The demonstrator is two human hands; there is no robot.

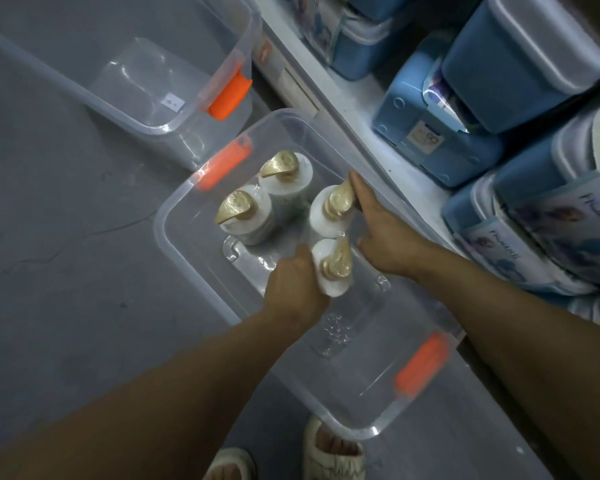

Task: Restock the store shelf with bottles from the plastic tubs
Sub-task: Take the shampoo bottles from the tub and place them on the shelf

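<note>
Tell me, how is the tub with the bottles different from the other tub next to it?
The near tub holds four white bottles with gold pump tops, such as this one; the far tub holds no bottles, only a small sticker. Both hands, left and right, reach into the near tub; nobody touches the far tub. The near tub shows two orange latches, the far tub one. Both are clear plastic and sit on the grey floor.

One head-worn wide-angle view looks steeply down from above the person's own arms, close enough that the forearms fill the lower frame. It faces the floor [49, 237], tilted so the shelf [354, 109] edge runs diagonally across the upper right. The near tub [187, 258] sits centre, a second tub [125, 109] upper left, and sandalled feet [333, 455] show at the bottom edge.
</note>
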